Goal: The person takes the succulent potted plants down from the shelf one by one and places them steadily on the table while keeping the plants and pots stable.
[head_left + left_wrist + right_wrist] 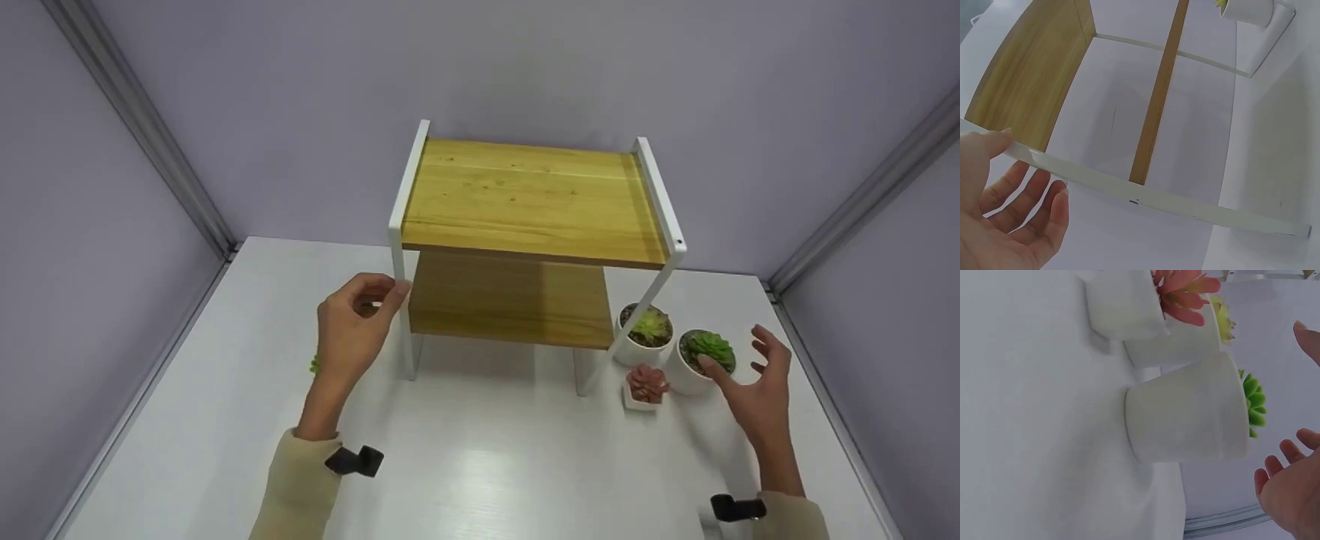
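A two-tier shelf (525, 202) with wooden boards and white side frames stands on a white table. My left hand (352, 322) is at its left front post; in the left wrist view the thumb lies on the white post (1185, 207) and the curled fingers (1044, 219) come round its other side. To the right of the shelf, my right hand (757, 397) is spread beside a green succulent in a white round pot (690, 375), thumb near the plant. In the right wrist view a gap shows between the fingers (1275, 467) and that pot (1185, 416).
A yellow-green succulent in a white pot (641, 349) stands by the shelf's right front post. In front of it is a pink succulent in a small square pot (643, 403). Green leaves (314, 364) peek out behind my left wrist. Walls (525, 67) enclose the table.
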A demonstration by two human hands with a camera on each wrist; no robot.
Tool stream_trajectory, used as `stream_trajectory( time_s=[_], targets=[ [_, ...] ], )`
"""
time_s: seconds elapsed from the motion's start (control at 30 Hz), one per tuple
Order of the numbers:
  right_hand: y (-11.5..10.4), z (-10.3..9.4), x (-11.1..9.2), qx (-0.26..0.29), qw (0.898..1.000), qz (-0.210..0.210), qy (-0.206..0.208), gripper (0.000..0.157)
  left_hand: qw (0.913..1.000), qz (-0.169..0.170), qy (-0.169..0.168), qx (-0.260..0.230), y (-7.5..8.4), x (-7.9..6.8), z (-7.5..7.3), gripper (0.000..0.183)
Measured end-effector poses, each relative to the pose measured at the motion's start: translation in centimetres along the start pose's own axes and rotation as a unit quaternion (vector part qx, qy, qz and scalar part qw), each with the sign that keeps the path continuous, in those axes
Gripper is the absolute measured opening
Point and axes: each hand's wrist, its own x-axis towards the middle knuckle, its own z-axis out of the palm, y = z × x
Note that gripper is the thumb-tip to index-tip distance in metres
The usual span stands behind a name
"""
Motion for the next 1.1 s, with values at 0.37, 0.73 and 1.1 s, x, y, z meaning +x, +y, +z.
stream_trajectory(
  time_s=[0.37, 0.73, 1.1],
  targets=[
    [-6.4, -1.8, -0.2, 0.056, 0.99, -0.126, 0.018, 0.081, 0.999, 0.038, 0.02, -0.012, 2.1, 0.7, -1.8, 0.023],
    [-14.5, -3.4, -0.4, 0.103, 0.957, -0.27, 0.018, 0.074, 0.9944, 0.1, 0.02, 0.025, 3.1, 3.9, -3.7, 0.028],
    [-14.8, -5.2, 3.8, -0.036, 0.965, -0.261, 0.019, 0.112, 0.9707, 0.149, -0.04, 0.184, 4.2, 7.7, -5.7, 0.053]
  ],
)
